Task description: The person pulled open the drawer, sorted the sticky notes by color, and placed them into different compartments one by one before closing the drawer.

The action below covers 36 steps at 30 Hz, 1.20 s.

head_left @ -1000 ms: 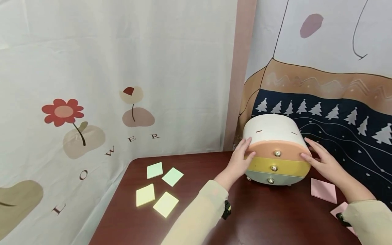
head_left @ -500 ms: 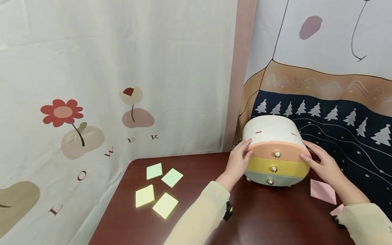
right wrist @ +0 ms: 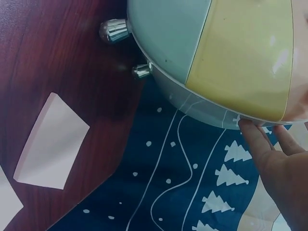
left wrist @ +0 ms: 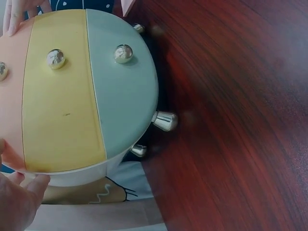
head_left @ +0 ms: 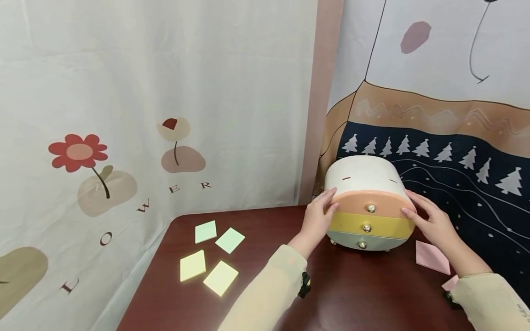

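Note:
A small oval drawer box stands on its short metal feet at the table's back right. It has a white top, and three drawer fronts in peach, yellow and pale green, each with a round metal knob. My left hand holds its left side, thumb by the edge of the peach drawer. On the opposite side my right hand holds it, with the thumb at the peach front and the other fingers along the side. In the left wrist view the yellow drawer looks shut.
Two green sticky-note pads and two yellow pads lie at the table's left. Pink pads lie by my right forearm, one partly hidden. Printed curtains hang behind the dark red table.
The right hand and forearm have shifted slightly left, closer against the box. The left hand stays at the box's left side. The head view has turned a little to the right.

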Available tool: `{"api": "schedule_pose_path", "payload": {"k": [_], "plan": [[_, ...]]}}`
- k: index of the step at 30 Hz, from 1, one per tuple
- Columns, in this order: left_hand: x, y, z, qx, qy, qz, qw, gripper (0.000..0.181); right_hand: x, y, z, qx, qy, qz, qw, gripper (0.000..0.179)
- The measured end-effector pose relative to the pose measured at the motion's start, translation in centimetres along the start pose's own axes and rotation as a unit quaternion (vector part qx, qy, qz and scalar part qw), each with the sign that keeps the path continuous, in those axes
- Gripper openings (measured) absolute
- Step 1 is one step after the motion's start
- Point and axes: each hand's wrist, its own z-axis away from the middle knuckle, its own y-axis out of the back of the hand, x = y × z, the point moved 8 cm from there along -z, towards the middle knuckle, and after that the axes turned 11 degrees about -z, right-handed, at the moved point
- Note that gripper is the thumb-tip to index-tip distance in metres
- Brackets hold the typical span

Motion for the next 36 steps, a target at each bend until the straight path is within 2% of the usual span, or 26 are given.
{"api": "schedule_pose_path", "payload": {"k": [8,14,18,25,29,33,36], "plan": [[-0.7,0.8,0.4,0.002,0.002,-0.002,1.0,0.045,-0.9,-0.8,0.1,0.013,0.036,0.008,0.9992,0.054],[-0.7,1.2,0.8,0.006,-0.009,-0.012,0.9999,0.045,-1.6,-1.0,0.3,0.038,0.083,0.01,0.9958,0.051],[-0.6,1.4,1.1,0.009,-0.017,-0.015,0.9997,0.045,-2.3,-1.3,0.3,0.039,0.102,0.001,0.9941,0.049],[-0.8,1.9,1.8,0.017,-0.022,-0.025,0.9993,0.046,-2.5,-1.6,0.4,0.041,0.095,0.023,0.9943,0.051],[-1.2,2.2,2.0,0.026,-0.021,-0.034,0.9989,0.046,-2.4,-2.0,0.4,0.039,0.075,0.034,0.9958,0.052],[-1.7,2.6,2.3,0.033,-0.024,-0.039,0.9984,0.046,-2.5,-2.5,0.4,0.036,0.059,0.034,0.997,0.052],[-2.1,3.0,2.5,0.036,-0.028,-0.039,0.9982,0.046,-2.7,-2.9,0.4,0.039,0.06,0.031,0.9969,0.051]]}}
